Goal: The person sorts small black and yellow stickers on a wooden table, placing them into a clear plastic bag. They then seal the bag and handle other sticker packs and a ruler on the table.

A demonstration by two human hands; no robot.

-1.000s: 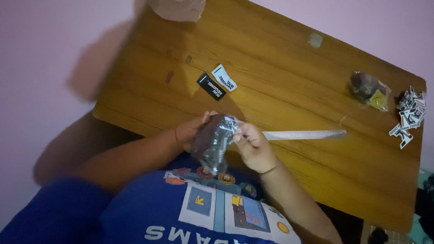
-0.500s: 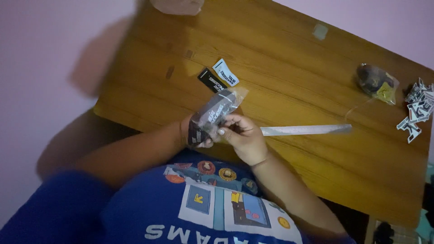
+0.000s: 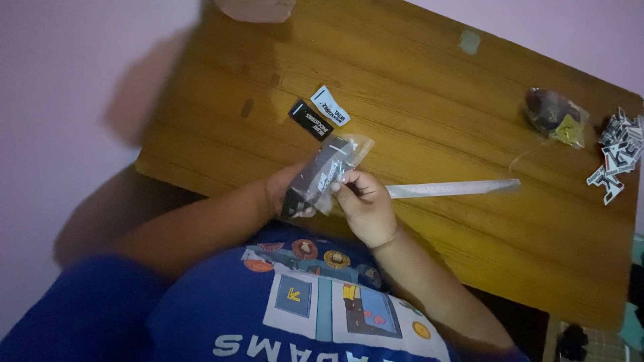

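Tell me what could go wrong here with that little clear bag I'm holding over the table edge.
The bag is held in both hands, left hand and right hand, right at the table edge, so anything slipping out may fall into your lap or to the floor. The long clear strip lies just beside your right hand and could get swept off. The dim light makes small pieces easy to lose.

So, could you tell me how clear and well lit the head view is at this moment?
Head view: dim and soft; the left hand and right hand holding the clear packet read fairly well, the left edge is smeared, and the table shows no strong glare.
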